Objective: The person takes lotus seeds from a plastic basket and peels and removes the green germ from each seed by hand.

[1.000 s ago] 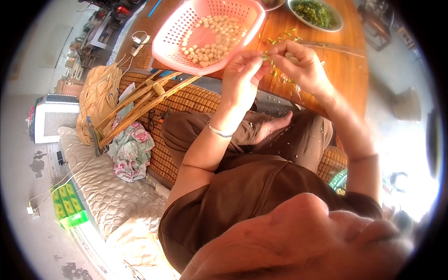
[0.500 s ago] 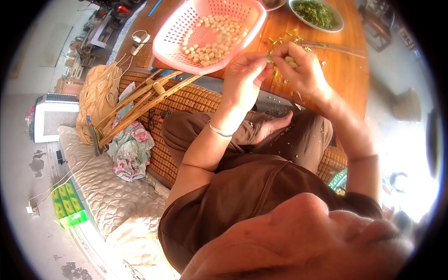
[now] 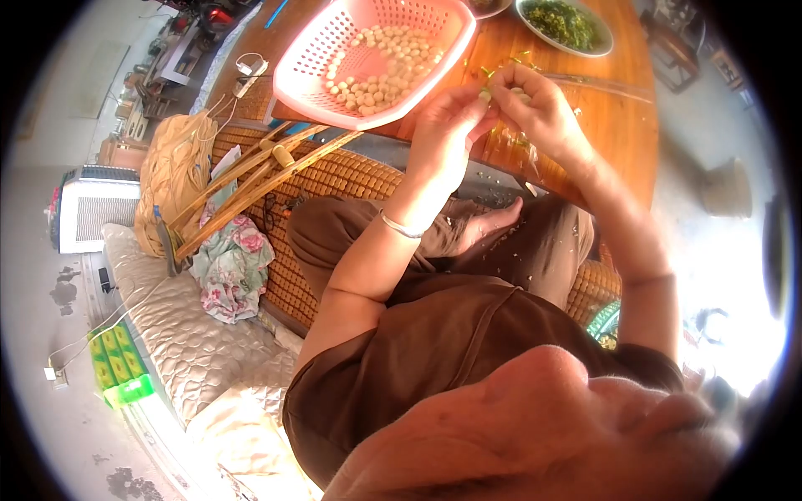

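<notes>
My left hand [image 3: 444, 134], with a bangle on its wrist, pinches a small pale-green lotus seed [image 3: 484, 96] between thumb and fingers. My right hand [image 3: 539, 107] meets it at the fingertips and touches the same seed. More pale seeds [image 3: 520, 94] sit tucked in the curled fingers of my right hand. Just left of the hands, a pink perforated basket [image 3: 288, 79] holds many round cream lotus seeds [image 3: 368, 98]. Thin green shoots [image 3: 522, 58] lie scattered on the wooden table [image 3: 622, 108] beyond my fingers.
A bowl [image 3: 608, 46] of green shoots stands at the table's far side, beside part of another bowl [image 3: 489, 8]. Wooden crutches [image 3: 242, 196] lean on the woven bench mat [image 3: 351, 171]. Floral cloth [image 3: 234, 267] lies left. Crumbs dot my brown trousers [image 3: 543, 250].
My left hand has shifted slightly right, and its fingers have spread a little. My right hand has barely moved. Both still meet at the fingertips around a seed.
</notes>
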### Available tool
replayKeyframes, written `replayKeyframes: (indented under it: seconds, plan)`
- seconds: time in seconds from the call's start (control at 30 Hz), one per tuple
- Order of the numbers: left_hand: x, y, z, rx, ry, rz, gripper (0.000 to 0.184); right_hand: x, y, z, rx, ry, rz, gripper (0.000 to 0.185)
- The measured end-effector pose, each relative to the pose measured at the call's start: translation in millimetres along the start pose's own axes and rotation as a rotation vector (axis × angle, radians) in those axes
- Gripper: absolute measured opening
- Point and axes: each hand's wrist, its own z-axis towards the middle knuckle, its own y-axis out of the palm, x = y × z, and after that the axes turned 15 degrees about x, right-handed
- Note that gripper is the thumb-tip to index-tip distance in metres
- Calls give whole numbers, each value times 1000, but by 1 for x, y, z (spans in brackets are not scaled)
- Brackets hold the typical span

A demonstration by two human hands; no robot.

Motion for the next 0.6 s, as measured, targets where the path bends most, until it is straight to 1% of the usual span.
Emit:
replayKeyframes:
  seconds: [0.1,0.17,0.27,0.4,0.47,0.5,0.57,0.6]
  plan:
    - [-2,-4,3,4,7,17,15,-1,-1,2,-16,61,37,15]
    - [-1,-7,4,2,23,54,15,-4,-1,4,72,87,23,16]
    - [5,5,-2,15,-11,75,15,4,-3,7,47,76,29,17]
    - [0,4,2,32,-14,75,14,14,-4,11,56,50,79,17]
    - [-2,-2,4,45,12,58,12,19,-7,18,189,18,18,18]
    - [0,-2,4,44,11,59,12,21,-11,22,191,18,18,18]
    - [4,-3,3,3,88,50,11,23,-22,30,198,-44,-313,20]
    - [6,-3,3,2,87,50,11,27,-25,33,200,-44,-313,20]
